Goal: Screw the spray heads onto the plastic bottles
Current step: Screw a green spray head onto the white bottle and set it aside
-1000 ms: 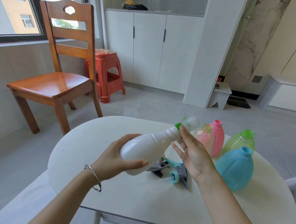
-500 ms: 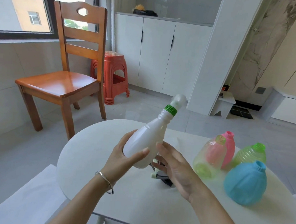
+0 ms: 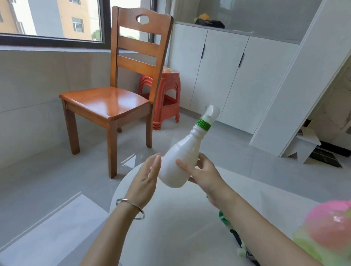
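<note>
White plastic bottle (image 3: 182, 149), green-collared, tilts at frame centre above our table (image 3: 176, 224); our right hand (image 3: 206, 176) grips its belly, our left hand (image 3: 146, 182), fingers straight, sits beside. We cannot see inside.

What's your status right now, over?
Right hand grips white bottle, neck tilted up. Left hand flat beside it, fingers straight. Green collar and clear top on. Nothing blocking; spray heads lie under right forearm.
</note>
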### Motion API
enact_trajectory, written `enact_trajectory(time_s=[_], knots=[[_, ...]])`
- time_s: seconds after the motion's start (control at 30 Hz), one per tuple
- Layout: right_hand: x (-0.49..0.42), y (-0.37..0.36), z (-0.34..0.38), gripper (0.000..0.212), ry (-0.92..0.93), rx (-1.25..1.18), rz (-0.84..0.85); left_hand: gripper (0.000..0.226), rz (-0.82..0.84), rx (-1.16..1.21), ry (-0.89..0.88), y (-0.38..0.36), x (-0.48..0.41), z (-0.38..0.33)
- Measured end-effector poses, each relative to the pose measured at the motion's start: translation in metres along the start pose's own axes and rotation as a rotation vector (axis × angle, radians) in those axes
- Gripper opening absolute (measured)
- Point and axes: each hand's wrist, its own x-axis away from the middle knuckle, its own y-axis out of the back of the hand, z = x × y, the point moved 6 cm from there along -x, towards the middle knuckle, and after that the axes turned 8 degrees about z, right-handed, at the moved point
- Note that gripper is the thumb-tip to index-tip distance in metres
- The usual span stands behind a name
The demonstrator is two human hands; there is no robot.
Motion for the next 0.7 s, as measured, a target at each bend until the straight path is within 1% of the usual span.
enact_trajectory(time_s=[0.1, 0.17, 0.23, 0.3, 0.4, 0.57, 0.7], knots=[[-0.032, -0.006, -0.006, 0.06, 0.028, 0.069, -0.044, 0.049, -0.07, -0.183, 0.061, 0.023, -0.004, 0.029], [-0.051, -0.015, -0.014, 0.061, 0.026, 0.071, -0.038, 0.049, -0.087, -0.2, 0.138, 0.035, -0.003, 0.047], [-0.066, -0.025, -0.025, 0.065, 0.009, 0.065, -0.042, 0.049, -0.081, -0.24, 0.17, 0.042, -0.003, 0.056], [-0.077, -0.034, -0.036, 0.071, 0.006, 0.075, -0.053, 0.046, -0.064, -0.359, 0.194, 0.047, -0.002, 0.063], [-0.087, -0.044, -0.047, 0.075, 0.034, 0.125, -0.065, 0.058, -0.015, -0.518, 0.336, 0.051, 0.0, 0.08], [-0.093, -0.049, -0.051, 0.072, 0.081, 0.201, -0.108, 0.066, 0.034, -0.539, 0.377, 0.047, 0.0, 0.089], [-0.095, -0.05, -0.052, 0.077, 0.088, 0.25, -0.179, 0.066, 0.038, -0.538, 0.392, 0.046, 0.0, 0.091]])
